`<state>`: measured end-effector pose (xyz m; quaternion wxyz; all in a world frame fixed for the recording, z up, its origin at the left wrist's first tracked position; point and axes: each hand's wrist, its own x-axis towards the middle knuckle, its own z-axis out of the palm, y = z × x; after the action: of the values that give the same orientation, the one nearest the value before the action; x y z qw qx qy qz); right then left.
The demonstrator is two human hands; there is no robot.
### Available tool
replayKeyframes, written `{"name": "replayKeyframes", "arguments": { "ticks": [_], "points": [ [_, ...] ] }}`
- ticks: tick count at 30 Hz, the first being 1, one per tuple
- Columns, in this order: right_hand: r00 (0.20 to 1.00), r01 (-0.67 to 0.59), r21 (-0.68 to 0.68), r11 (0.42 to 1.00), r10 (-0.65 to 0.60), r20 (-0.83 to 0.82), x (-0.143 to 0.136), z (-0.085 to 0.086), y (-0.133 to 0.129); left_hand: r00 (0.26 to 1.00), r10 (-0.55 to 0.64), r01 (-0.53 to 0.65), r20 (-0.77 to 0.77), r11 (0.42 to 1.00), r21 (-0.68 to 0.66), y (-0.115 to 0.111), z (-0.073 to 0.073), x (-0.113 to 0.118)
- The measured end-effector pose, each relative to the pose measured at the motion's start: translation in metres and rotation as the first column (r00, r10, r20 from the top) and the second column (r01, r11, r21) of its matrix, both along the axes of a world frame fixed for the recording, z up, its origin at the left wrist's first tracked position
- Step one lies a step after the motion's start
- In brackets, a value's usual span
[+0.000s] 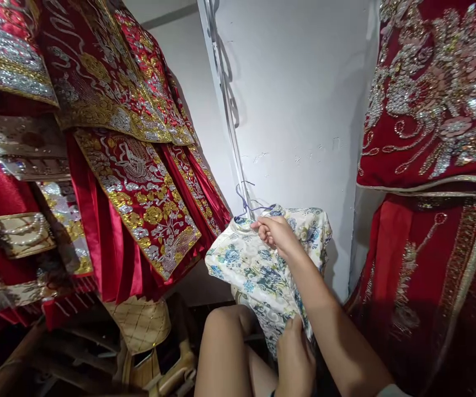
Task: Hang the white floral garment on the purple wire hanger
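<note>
Head view: we are looking forward and down at a cream-white cloth garment (pixel 258 264) printed with blue and green flowers, which is hanging at the centre, in front of a pale grey painted wall (pixel 295 99). A thin purple-blue wire hanger (pixel 259 209) is running into its round neckline, and its hook is rising just beside a narrow white upright pole (pixel 230 127); we are not managing to tell whether the hook is catching on that pole.

Our right hand (pixel 274 234) is pinching narrowly at the front of the neckline, thumb and forefinger closing together near the hanger. Our left hand (pixel 295 350) is curling around the garment's side lower down, its thumb pressing upward along the cloth, which is gathering into folds there. Our bare knee (pixel 223 342) is standing just below the hem on the left.

On the left we are seeing a red satin outfit with gold and silver embroidery (pixel 138 204) hanging, and below it a tan quilted pouch (pixel 140 325). On the right, a deep red dress with silver beadwork (pixel 440 99) is hanging near the wall.
</note>
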<state>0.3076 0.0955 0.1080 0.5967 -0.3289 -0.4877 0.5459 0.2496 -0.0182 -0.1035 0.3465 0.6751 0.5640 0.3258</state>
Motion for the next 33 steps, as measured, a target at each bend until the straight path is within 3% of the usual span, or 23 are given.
{"name": "replayKeyframes", "arguments": {
  "ticks": [4, 7, 10, 12, 15, 16, 18, 20, 22, 24, 26, 28, 30, 31, 33],
  "points": [
    [0.998, 0.015, 0.036, 0.999, -0.017, 0.060, -0.005, -0.010, -0.010, 1.000, 0.014, -0.016, 0.022, 0.993, 0.117, 0.002, -0.025, -0.011],
    [0.998, 0.017, 0.095, 0.995, -0.022, 0.055, 0.000, -0.026, -0.016, 0.994, -0.041, 0.026, 0.104, 0.990, 0.135, 0.010, -0.023, -0.027],
    [0.998, 0.034, 0.146, 0.989, -0.043, 0.054, 0.005, -0.033, -0.018, 0.969, -0.047, -0.016, 0.243, 0.968, 0.249, 0.027, 0.015, -0.046],
    [0.997, 0.040, 0.158, 0.987, -0.050, 0.063, 0.006, -0.032, -0.021, 0.951, 0.004, -0.123, 0.310, 0.923, 0.366, 0.040, 0.056, -0.058],
    [0.994, 0.022, 0.193, 0.981, -0.043, 0.103, 0.008, -0.026, -0.030, 0.933, 0.059, -0.257, 0.355, 0.799, 0.543, 0.059, 0.123, -0.074],
    [0.992, 0.014, 0.214, 0.977, -0.041, 0.122, 0.010, -0.024, -0.033, 0.940, 0.052, -0.258, 0.338, 0.757, 0.600, 0.065, 0.143, -0.077],
    [0.987, 0.000, 0.252, 0.968, -0.040, 0.154, 0.012, -0.020, -0.037, 0.973, -0.015, -0.151, 0.230, 0.713, 0.685, 0.074, 0.176, -0.078],
    [0.985, -0.007, 0.274, 0.962, -0.041, 0.168, 0.013, -0.019, -0.034, 0.998, -0.056, 0.009, 0.038, 0.667, 0.745, 0.080, 0.197, -0.074],
    [0.981, 0.007, 0.278, 0.961, -0.060, 0.184, 0.011, -0.024, -0.023, 0.994, -0.018, 0.095, -0.105, 0.601, 0.794, 0.082, 0.209, -0.070],
    [0.971, 0.045, 0.246, 0.968, -0.100, 0.216, 0.008, -0.035, -0.010, 0.994, 0.081, 0.021, -0.075, 0.525, 0.851, 0.080, 0.216, -0.075],
    [0.956, 0.080, 0.189, 0.979, -0.129, 0.262, 0.007, -0.052, 0.000, 0.976, 0.178, -0.194, 0.124, 0.457, 0.868, 0.080, 0.220, -0.093],
    [0.948, 0.080, 0.137, 0.987, -0.118, 0.297, 0.009, -0.070, 0.002, 0.885, 0.241, -0.465, 0.398, 0.399, 0.791, 0.085, 0.220, -0.122],
    [0.949, 0.065, 0.086, 0.994, -0.088, 0.302, 0.012, -0.086, -0.005, 0.693, 0.234, -0.708, 0.682, 0.402, 0.581, 0.096, 0.214, -0.156],
    [0.955, 0.059, 0.054, 0.997, -0.072, 0.289, 0.013, -0.094, -0.011, 0.540, 0.212, -0.786, 0.814, 0.473, 0.398, 0.102, 0.207, -0.170],
    [0.968, 0.053, -0.011, 0.999, -0.049, 0.244, 0.011, -0.108, -0.025, 0.212, 0.203, -0.745, 0.956, 0.667, 0.024, 0.112, 0.189, -0.191]
  ]
}}
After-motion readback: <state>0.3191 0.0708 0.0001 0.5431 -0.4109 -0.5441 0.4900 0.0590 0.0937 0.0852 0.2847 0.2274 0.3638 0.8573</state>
